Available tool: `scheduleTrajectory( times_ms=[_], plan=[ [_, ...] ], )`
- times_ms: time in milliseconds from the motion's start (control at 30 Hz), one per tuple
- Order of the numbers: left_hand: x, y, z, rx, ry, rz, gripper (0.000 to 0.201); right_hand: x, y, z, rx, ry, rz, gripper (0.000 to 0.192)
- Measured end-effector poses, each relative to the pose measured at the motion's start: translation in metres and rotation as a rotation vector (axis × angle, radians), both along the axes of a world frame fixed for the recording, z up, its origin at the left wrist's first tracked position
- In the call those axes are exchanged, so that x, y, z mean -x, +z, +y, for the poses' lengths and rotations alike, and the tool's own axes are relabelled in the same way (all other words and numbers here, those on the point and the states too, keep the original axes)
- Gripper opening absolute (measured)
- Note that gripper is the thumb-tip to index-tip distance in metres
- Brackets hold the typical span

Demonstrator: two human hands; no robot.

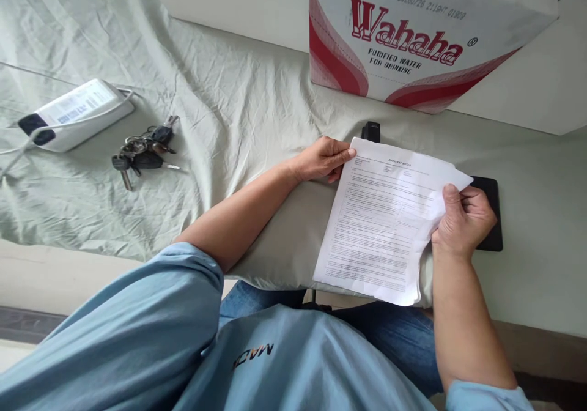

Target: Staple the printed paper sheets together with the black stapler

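Note:
A small stack of printed white paper sheets (380, 227) lies tilted over the near edge of a table covered with a pale green cloth (220, 111). My left hand (323, 158) pinches the sheets' top left corner. My right hand (463, 221) grips their right edge, thumb on top, fingers behind the paper. Partly hidden under the sheets and my right hand is a flat black object (490, 215). A small black block (370, 131) pokes out behind the top edge of the paper.
A red and white Wahaha water carton (413, 38) stands at the back. A bunch of keys (142, 153) lies at the left, beside a white power strip (73, 114) with its cable. The cloth is wrinkled.

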State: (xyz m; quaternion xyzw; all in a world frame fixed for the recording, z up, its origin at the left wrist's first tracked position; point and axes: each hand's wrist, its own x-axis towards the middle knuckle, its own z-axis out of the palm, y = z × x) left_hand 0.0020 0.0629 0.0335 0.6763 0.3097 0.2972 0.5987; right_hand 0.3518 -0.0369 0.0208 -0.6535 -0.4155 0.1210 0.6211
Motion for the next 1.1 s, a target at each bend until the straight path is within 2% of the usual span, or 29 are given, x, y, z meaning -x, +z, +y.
scheduleTrajectory(
  times_ms=[300, 500, 633, 700, 767, 867, 1033, 1100],
  plan=[
    [0.001, 0.001, 0.0, -0.041, 0.004, 0.046, 0.079, -0.006, -0.005, 0.0, 0.018, 0.028, -0.087, 0.071],
    [0.001, 0.002, -0.001, -0.052, -0.007, 0.046, 0.078, -0.006, -0.001, 0.0, -0.008, 0.039, -0.111, 0.066],
    [0.001, 0.0, 0.0, -0.068, 0.002, 0.065, 0.078, -0.004, 0.003, -0.002, 0.06, 0.055, -0.122, 0.061],
    [0.0, -0.002, 0.001, -0.061, 0.026, 0.072, 0.077, -0.004, 0.005, -0.002, 0.096, 0.089, -0.119, 0.068],
    [-0.001, -0.004, 0.001, -0.051, 0.056, 0.057, 0.076, -0.007, 0.007, -0.002, 0.137, 0.187, -0.075, 0.083],
    [-0.002, -0.007, 0.002, -0.041, 0.101, 0.01, 0.078, -0.017, 0.014, -0.004, 0.309, 0.403, 0.051, 0.098],
    [-0.005, -0.011, 0.005, -0.004, 0.193, -0.087, 0.082, -0.05, 0.042, -0.025, 0.748, 0.589, 0.172, 0.094],
    [-0.006, -0.014, 0.007, 0.042, 0.25, -0.148, 0.084, -0.062, 0.052, -0.034, 0.875, 0.654, 0.182, 0.087]
  ],
)
